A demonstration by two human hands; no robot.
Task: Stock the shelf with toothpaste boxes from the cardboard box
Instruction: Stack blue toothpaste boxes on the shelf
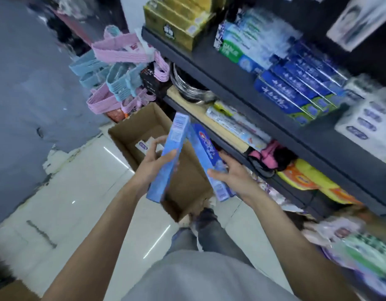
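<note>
The left hand grips one blue toothpaste box near its lower half, thumb across the front face and fingers curled behind it. The right hand holds a second toothpaste box from the side, fingers wrapped around its lower end. Both boxes stand tilted, top ends leaning together and nearly touching, above the open cardboard box on the floor. At least one further pack lies in the bottom of that carton.

Judged step: carry both boxes up to the shelf where the stocked dark-blue toothpaste boxes lie in a slanted row.

Procedure for a clean placement:
- Separate the two boxes before lifting, so that their top ends do not knock together.
- Turn each box to match the lie of the stocked row, printed face outward.
- Place one box at a time; a free hand can steady the row.
- Slide each box in flat, against its neighbour.

Risk: the stocked row already leans, and a push from the end may topple it off the shelf edge.
</note>
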